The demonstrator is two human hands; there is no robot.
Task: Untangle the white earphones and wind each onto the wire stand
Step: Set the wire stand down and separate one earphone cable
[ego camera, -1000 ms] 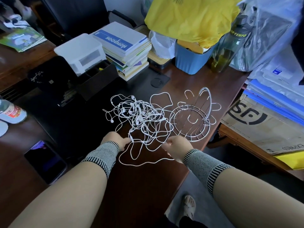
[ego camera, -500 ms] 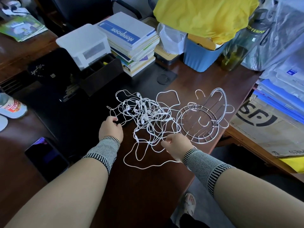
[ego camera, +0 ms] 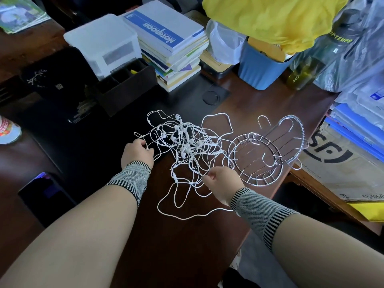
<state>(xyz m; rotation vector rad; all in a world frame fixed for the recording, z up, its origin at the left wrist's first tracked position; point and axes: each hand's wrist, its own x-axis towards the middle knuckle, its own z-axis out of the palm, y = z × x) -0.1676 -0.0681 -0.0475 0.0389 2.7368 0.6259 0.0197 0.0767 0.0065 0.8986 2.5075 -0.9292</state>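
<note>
A knot of white earphones (ego camera: 187,146) lies tangled on the dark wooden desk, with loose cable loops trailing toward me. To its right a silver wire stand (ego camera: 264,150) lies on its side, its round base facing me and its hooks pointing away. My left hand (ego camera: 136,151) is at the tangle's left edge, fingers curled and pinching a strand. At the near right edge of the tangle, my right hand (ego camera: 222,182) pinches another cable. Both wrists wear grey knitted bands.
A stack of notebooks (ego camera: 168,44), a white plastic box (ego camera: 104,42) and a black organiser (ego camera: 128,84) stand behind the tangle. A blue bin (ego camera: 259,67) and green bottle (ego camera: 305,71) sit at the back right. A phone (ego camera: 46,192) lies near left. The desk edge runs along the right.
My left hand has moved up and away from me along the tangle's left side and taken a strand there. The right hand keeps its pinch; the view has shifted slightly.
</note>
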